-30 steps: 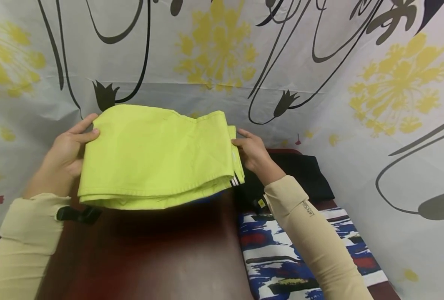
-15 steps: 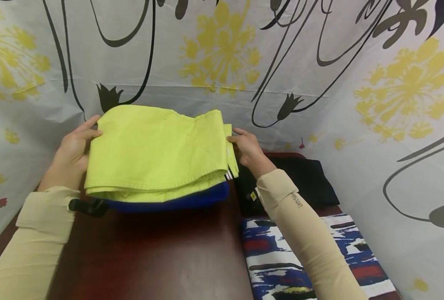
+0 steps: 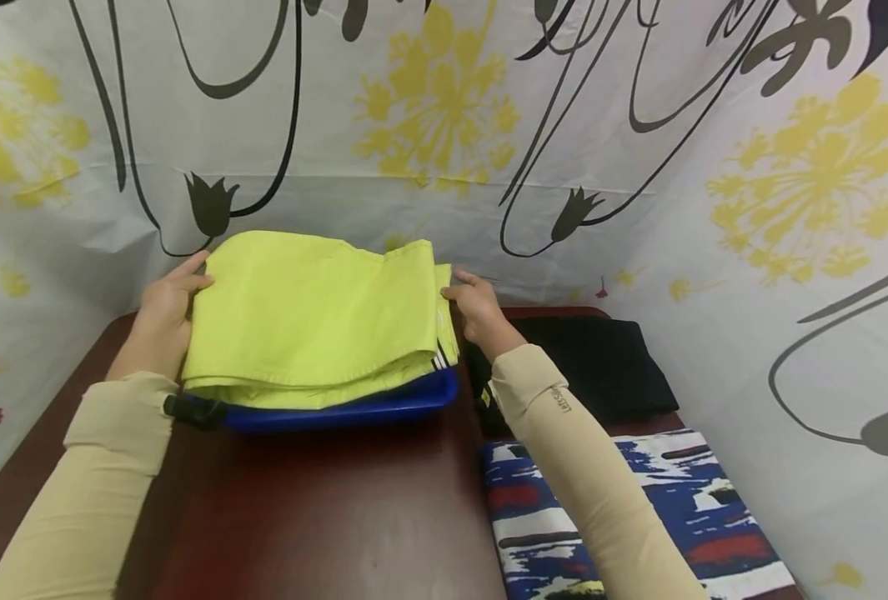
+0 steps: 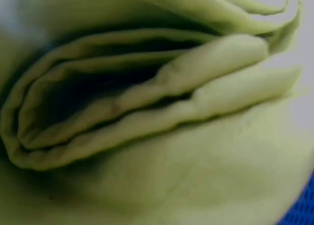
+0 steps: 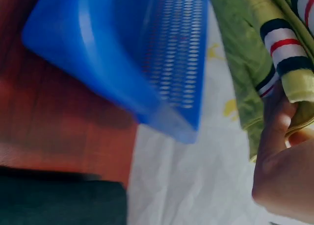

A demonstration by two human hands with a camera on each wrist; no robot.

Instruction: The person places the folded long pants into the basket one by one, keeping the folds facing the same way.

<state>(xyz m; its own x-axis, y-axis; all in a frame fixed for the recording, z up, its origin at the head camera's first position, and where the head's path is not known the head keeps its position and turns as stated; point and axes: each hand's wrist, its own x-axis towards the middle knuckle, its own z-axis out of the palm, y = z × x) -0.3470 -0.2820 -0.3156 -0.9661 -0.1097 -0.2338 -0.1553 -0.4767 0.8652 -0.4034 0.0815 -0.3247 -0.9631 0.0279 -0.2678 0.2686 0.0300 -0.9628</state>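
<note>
Lying flat, folded garment [image 3: 312,317] lengthwise left-right

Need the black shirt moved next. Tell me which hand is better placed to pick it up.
Right. The right hand at the yellow cloth's edge is beside the black shirt; the left hand is at the cloth's far side, over the blue tray.

Head view looks down over table [image 3: 323,517]; wrist views very close; all share yellow-green cloth [image 3: 316,317].
</note>
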